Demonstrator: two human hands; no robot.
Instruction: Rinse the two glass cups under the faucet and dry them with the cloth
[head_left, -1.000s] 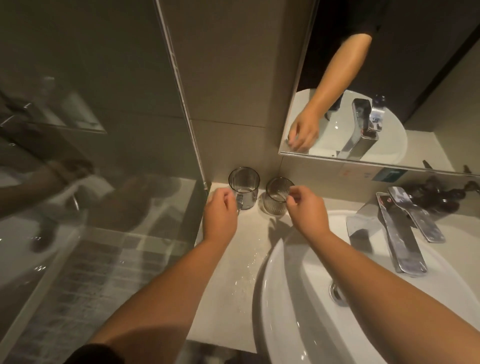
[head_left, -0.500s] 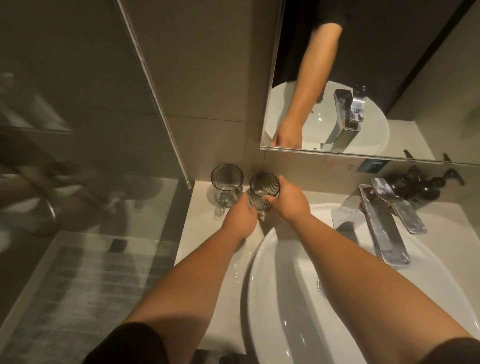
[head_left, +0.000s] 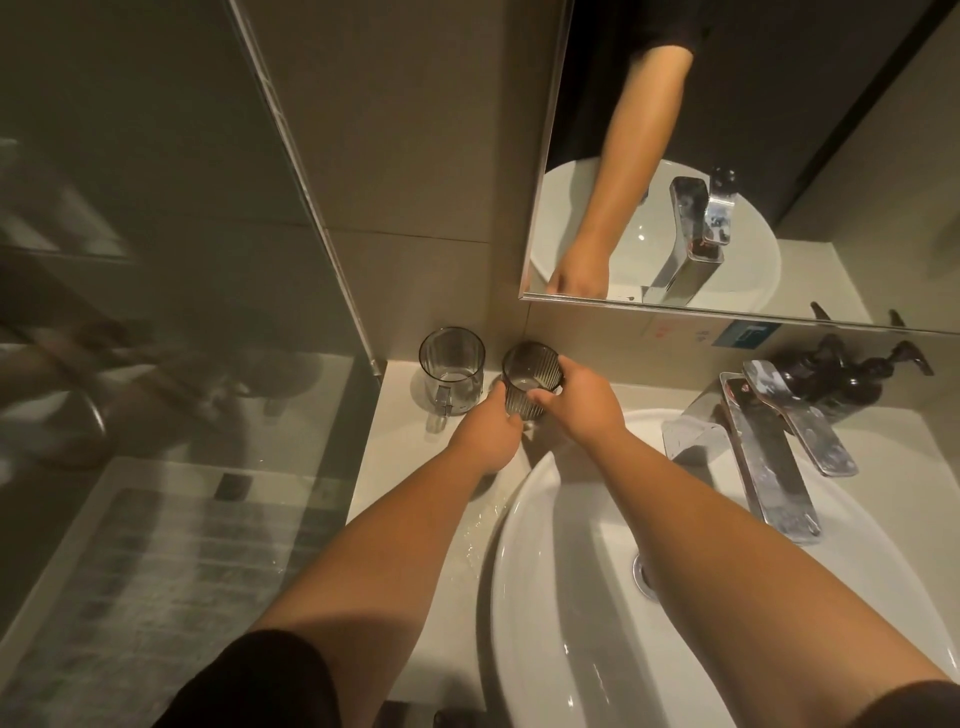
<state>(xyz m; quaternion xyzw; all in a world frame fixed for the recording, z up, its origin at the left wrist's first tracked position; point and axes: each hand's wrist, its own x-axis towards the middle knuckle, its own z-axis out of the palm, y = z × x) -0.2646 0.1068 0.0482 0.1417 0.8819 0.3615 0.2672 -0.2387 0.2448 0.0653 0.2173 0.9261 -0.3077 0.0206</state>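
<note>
Two smoky glass cups stand in the back left corner of the counter. The ribbed cup (head_left: 531, 375) is upright between my hands: my right hand (head_left: 576, 402) grips its right side with thumb and fingers, and my left hand (head_left: 488, 434) holds its lower left side. The smooth cup with a handle (head_left: 451, 370) stands free just to the left. The chrome faucet (head_left: 763, 452) reaches over the white basin (head_left: 524, 597) on the right. No cloth is in view.
Water is splashed on the counter (head_left: 395, 467) left of the basin. Dark pump bottles (head_left: 841, 379) stand behind the faucet. A mirror (head_left: 727, 156) hangs above, and a glass shower partition (head_left: 156, 260) closes the left side.
My right hand closed round the ribbed cup, and my left hand left the handled cup and came to the ribbed cup's lower side. The camera drew closer.
</note>
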